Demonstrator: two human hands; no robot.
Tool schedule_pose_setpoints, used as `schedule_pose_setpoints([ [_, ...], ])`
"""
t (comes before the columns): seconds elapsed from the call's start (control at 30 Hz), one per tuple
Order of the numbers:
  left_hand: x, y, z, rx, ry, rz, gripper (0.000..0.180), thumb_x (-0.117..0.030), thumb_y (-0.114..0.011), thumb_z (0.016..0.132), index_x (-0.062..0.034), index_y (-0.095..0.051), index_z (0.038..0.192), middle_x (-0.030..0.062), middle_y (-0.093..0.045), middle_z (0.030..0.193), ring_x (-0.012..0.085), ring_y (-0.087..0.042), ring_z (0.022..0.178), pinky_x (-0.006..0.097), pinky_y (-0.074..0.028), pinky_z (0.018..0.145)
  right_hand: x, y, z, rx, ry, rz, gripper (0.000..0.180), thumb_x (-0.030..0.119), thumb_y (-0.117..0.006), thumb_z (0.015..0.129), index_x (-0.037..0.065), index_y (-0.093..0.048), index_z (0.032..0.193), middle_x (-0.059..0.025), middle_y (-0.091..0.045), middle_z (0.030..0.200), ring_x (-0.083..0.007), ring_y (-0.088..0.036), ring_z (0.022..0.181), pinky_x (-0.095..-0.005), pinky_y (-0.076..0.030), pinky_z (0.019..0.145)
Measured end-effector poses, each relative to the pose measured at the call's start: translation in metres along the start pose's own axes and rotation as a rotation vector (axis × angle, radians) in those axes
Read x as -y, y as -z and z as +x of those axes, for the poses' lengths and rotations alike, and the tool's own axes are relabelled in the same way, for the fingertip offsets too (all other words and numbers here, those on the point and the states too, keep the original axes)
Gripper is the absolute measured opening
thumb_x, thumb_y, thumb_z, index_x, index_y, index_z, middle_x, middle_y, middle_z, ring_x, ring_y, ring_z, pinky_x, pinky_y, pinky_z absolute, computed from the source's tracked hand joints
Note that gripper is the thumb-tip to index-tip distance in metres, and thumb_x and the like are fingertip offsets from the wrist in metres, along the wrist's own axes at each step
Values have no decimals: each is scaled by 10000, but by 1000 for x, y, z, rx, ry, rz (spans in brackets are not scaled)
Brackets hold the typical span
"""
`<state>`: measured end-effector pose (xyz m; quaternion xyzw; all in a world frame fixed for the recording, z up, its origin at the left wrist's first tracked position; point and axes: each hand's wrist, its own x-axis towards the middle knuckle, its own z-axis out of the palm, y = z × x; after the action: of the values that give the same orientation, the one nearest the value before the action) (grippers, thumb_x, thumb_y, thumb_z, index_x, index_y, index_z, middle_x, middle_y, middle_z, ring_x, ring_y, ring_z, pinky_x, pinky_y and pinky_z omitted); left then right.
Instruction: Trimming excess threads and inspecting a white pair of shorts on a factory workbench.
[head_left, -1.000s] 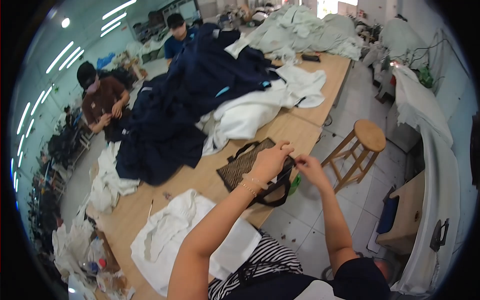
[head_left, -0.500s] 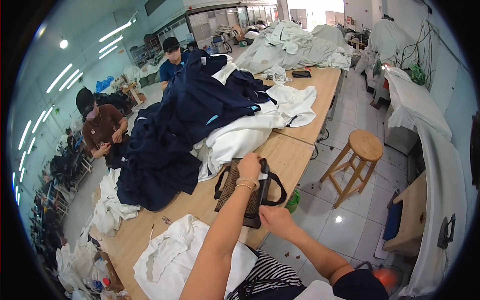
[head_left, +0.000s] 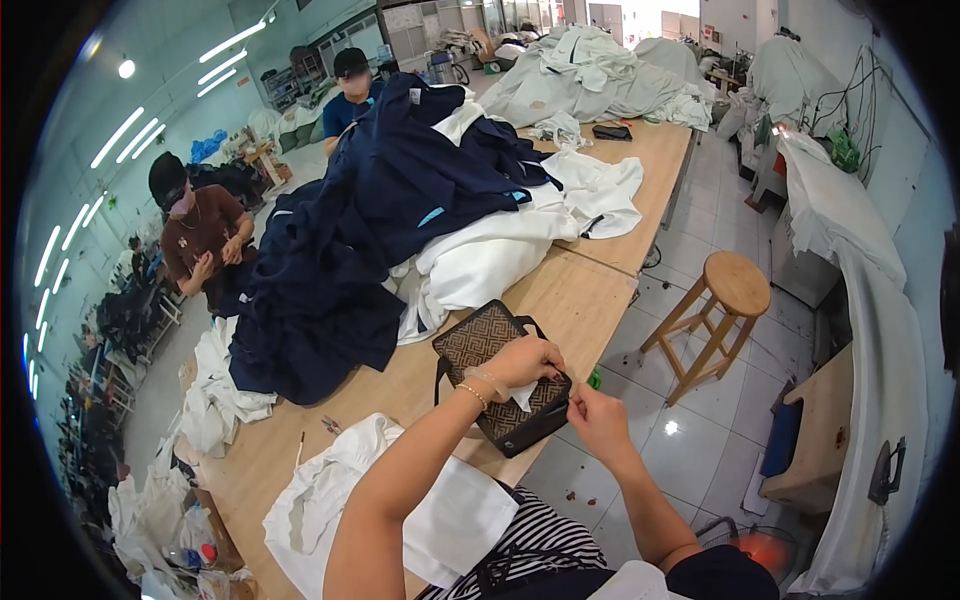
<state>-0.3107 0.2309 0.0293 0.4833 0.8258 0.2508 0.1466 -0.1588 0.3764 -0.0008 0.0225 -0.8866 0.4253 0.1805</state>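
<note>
A brown patterned handbag [head_left: 480, 342] with dark trim lies tilted at the right edge of the wooden table, its patterned face up. Across that face reaches my left hand [head_left: 525, 362], fingers closed on the bag's right edge. My right hand [head_left: 600, 422] pinches the near right corner of the same edge; whatever small part is between its fingertips is hidden. A scrap of white [head_left: 523, 397], perhaps tissue or a tag, shows under my left wrist. One dark strap [head_left: 441, 376] loops out on the left side of the bag.
Navy garments [head_left: 340, 210] and white cloth [head_left: 500, 258] are heaped beyond the bag. A white garment [head_left: 440, 500] lies near me on the table [head_left: 250, 500]. To the right stands a wooden stool [head_left: 737, 284]. Two people work across the table at left.
The bag has turned from nearly edge-on to showing its broad patterned face. Both hands have shifted right along its edge, my left hand also moving nearer to me.
</note>
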Motion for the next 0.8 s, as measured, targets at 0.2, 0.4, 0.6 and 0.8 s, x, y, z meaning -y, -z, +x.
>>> schedule_pose_setpoints([
  [0.2,-9,-10,-1,-92,-26,7,145,-118,-695,753,-51,-700,882,70,-668,894,275,-638,839,346,-498,746,20,-2,-17,120,160,-112,107,117,-622,769,61,-533,789,-122,-615,666,-330,-620,618,-423,-490,543],
  [0.4,-19,-14,-18,-187,84,102,114,-127,-660,791,-77,-699,886,34,-650,969,270,-631,888,353,-501,752,58,-50,-38,228,242,-55,76,128,-622,801,54,-603,806,-129,-634,694,-294,-630,610,-387,-501,554],
  [0.6,-24,0,-97,-694,177,34,373,-126,-650,813,-135,-571,1177,100,-535,1237,326,-587,1048,403,-495,865,2,-12,-12,-168,-166,501,131,108,-559,890,17,-627,826,-64,-653,690,-112,-572,595,-255,-458,555],
  [0.8,35,-25,-181,-759,793,-767,453,-169,-619,878,-5,-486,1278,116,-632,1093,155,-620,909,255,-482,744,-65,-17,46,-30,-669,743,246,232,-482,976,75,-527,1160,-41,-658,851,-128,-611,786,-278,-472,725],
])
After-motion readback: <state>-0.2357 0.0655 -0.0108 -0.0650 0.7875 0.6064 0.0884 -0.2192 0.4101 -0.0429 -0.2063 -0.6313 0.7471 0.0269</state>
